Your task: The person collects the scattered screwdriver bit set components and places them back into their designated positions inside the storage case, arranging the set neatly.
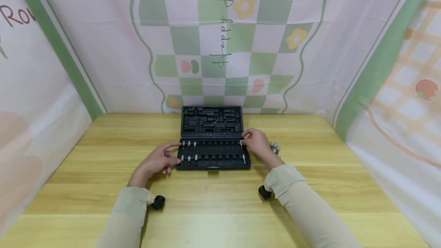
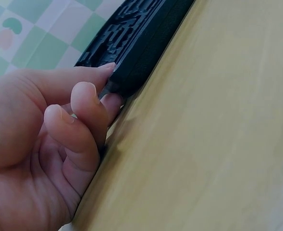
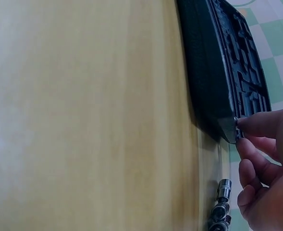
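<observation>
A black plastic tool case (image 1: 212, 168) lies open on the table, its lid with moulded recesses raised at the back. Its base has two rows of slots, with several silver bit sockets (image 1: 189, 160) at the left end and one standing front right. My left hand (image 1: 156, 162) holds the case's left edge, thumb on the rim in the left wrist view. At the right end of the back row, my right hand (image 1: 257, 142) pinches a bit socket (image 1: 241, 144) between thumb and index finger. In the right wrist view those fingertips mostly hide it.
A small pile of loose chrome sockets (image 1: 275, 147) lies on the wooden table (image 1: 213, 209), right of the case and partly behind the right wrist. A checked fabric curtain (image 1: 237, 41) hangs behind the table, with more fabric at both sides.
</observation>
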Demonstrator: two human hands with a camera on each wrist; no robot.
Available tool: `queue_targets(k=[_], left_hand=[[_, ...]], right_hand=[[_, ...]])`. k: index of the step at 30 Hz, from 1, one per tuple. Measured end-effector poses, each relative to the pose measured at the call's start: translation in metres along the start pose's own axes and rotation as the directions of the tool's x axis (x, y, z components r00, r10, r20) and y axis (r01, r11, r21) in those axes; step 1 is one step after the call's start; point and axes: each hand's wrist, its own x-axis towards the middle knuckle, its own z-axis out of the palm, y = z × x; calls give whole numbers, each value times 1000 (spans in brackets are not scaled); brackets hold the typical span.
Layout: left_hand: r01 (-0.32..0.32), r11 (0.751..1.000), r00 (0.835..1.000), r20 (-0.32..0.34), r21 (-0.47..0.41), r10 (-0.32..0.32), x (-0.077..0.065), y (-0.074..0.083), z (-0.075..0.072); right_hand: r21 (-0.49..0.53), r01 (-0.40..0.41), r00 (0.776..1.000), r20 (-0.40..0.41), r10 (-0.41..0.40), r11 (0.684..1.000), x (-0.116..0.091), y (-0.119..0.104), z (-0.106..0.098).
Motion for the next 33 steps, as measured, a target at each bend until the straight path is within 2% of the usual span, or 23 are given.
queue_targets(k=[7,15,26,33], left_hand=[[0,1000,1000,-2,-1,0,0,-1,1],[3,1000,1000,-8,-1,-3,1,-3,1],[-1,1000,1000,0,-22,1,1,0,1],[1,999,1000,-4,-36,-1,2,-2,2]], right_hand=[[-39,36,999,32,-35,999,1,1,1],[-97,40,999,29,-37,995,0,-1,0],[-83,35,994,101,-26,996,5,-3,-5],[-40,-10,993,117,15,999,7,-4,-5]])
